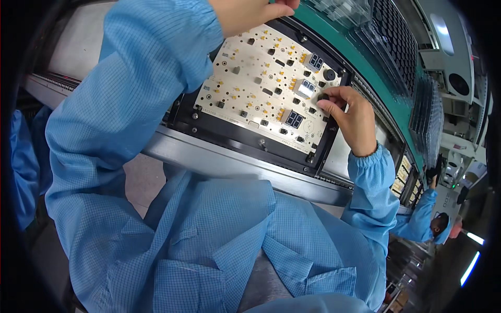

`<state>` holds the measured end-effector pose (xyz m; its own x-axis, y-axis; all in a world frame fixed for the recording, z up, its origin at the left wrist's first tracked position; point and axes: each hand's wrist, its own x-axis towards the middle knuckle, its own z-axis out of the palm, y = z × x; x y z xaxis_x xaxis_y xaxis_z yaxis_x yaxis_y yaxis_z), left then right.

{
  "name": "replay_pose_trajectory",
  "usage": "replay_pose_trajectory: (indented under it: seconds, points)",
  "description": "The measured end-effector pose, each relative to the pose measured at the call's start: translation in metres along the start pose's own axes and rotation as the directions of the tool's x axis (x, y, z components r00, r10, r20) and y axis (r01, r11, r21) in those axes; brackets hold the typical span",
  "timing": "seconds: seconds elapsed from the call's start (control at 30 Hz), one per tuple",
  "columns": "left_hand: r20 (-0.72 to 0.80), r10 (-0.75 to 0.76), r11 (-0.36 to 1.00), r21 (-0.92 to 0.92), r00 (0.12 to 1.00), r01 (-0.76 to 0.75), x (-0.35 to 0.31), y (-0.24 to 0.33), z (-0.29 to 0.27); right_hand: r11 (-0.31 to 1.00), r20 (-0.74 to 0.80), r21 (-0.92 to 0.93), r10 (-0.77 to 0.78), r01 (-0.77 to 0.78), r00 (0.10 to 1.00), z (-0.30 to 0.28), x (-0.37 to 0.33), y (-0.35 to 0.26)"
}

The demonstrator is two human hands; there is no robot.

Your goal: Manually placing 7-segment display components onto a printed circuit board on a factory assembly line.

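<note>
A cream circuit board (235,112) lies in a black frame before me. Several small black switches, yellow parts and three two-digit displays (293,119) stand on it. Over the board's right side, my right hand (354,117) pinches a small round black buzzer (323,97) between thumb and fingers. A similar round black buzzer (329,75) sits on the board just beyond it. My left hand (248,14) is past the board's far edge, cut off by the top of the picture. Its thumb and a fingertip are close together; whatever they hold is out of sight.
A metal rail (229,161) runs along the near side of the frame. Beyond lies a green surface (334,36) with clear plastic trays (347,13) and a black grid tray (392,36). A co-worker in blue (417,221) is further along the line at right.
</note>
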<state>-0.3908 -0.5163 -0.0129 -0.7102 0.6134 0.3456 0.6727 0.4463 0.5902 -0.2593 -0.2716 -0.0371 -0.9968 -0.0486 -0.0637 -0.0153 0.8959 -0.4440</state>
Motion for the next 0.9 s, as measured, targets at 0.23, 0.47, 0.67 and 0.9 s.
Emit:
replay_pose_trajectory:
  seconds: [0.23,0.47,0.67,0.9]
  points:
    - [-0.004,0.004,1.000,0.019,1.000,-0.004,0.003,-0.022,0.011,0.983,0.044,-0.158,-0.086,0.092,0.995,-0.008,0.002,-0.005]
    - [-0.144,0.021,0.998,0.064,0.989,-0.012,0.066,-0.037,-0.014,0.989,0.143,-0.150,0.011,0.010,0.990,-0.013,0.007,0.002]
    - [-0.068,0.135,0.900,0.426,0.989,-0.094,0.188,-0.185,-0.030,0.999,0.135,0.020,0.048,-0.051,0.990,-0.004,0.007,0.015]
    - [0.083,0.187,0.706,0.681,0.979,-0.193,0.224,-0.177,-0.030,0.923,0.130,0.342,0.142,-0.179,0.981,-0.007,-0.009,0.027]
